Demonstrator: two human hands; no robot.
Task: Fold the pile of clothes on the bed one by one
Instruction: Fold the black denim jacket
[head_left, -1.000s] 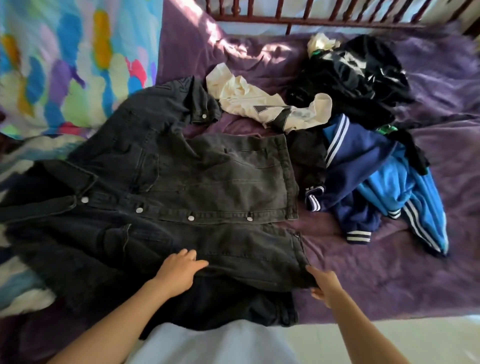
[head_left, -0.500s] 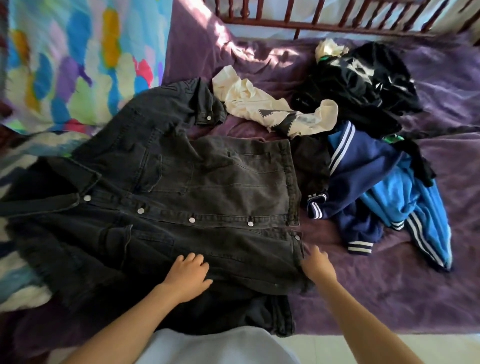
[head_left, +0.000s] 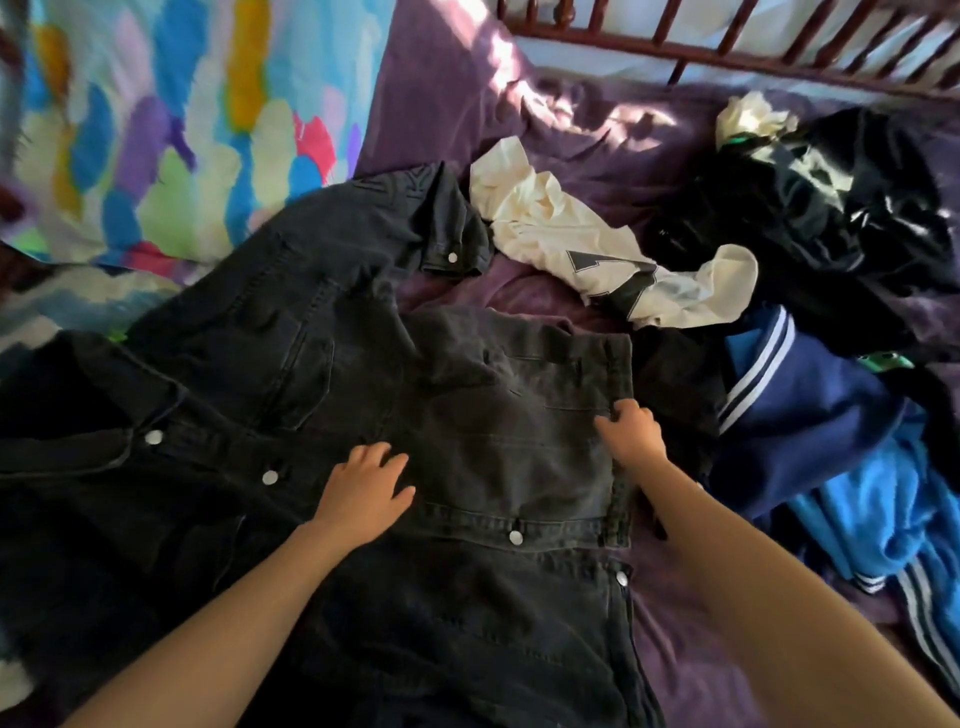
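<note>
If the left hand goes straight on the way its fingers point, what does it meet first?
The left hand rests on the black jacket, so it would only slide over more jacket; past the far edge, probably the cream shirt.

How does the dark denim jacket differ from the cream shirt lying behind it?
The denim jacket is dark and spread nearly flat; the cream shirt is pale and crumpled. The left hand rests on the jacket and the right hand grips its hem; no hand touches the shirt. Both lie on the purple bedspread.
</note>
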